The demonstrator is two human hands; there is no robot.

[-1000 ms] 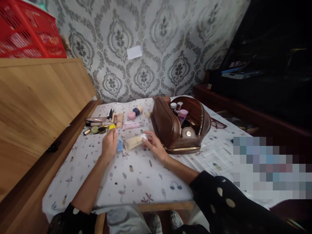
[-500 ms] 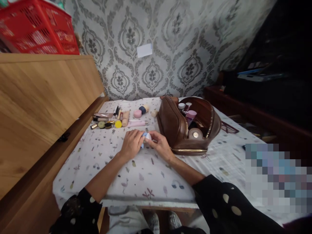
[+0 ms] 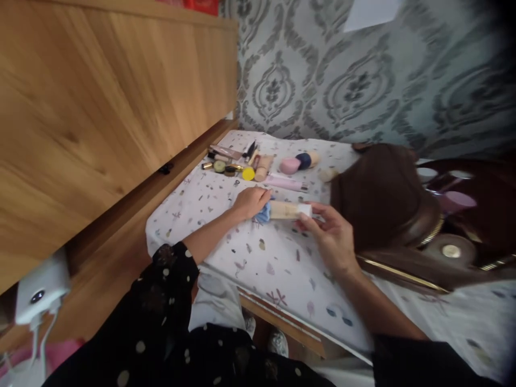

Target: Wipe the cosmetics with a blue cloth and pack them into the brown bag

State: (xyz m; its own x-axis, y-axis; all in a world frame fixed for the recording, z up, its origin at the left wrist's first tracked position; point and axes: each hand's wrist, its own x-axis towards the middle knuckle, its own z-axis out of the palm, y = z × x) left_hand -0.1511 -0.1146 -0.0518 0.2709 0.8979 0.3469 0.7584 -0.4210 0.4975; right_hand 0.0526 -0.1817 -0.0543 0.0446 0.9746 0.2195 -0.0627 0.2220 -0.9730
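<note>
A beige squeeze tube (image 3: 284, 210) with a white cap lies level just above the patterned cloth. My right hand (image 3: 332, 232) pinches its capped end between thumb and fingers. At the other end, my left hand (image 3: 251, 203) is closed around a crumpled blue cloth (image 3: 264, 211) that wraps the tube's end. Just beyond the hands lies a pink tube (image 3: 284, 183). To the right of my right hand stands a brown leather bag (image 3: 379, 199), unzipped, with several cosmetics inside, among them a pink-capped container (image 3: 457, 201).
Several cosmetics lie grouped at the back left, including a yellow round item (image 3: 248, 173), a pink sponge-like piece (image 3: 289, 165) and a dark blue one (image 3: 304, 160). A wooden cabinet (image 3: 121, 91) borders the left side; a white plug adapter (image 3: 42, 290) sits below it.
My view has swung left and closer. The hands have spread apart, showing the beige tube's length between them, with the blue cloth at its left end.
</note>
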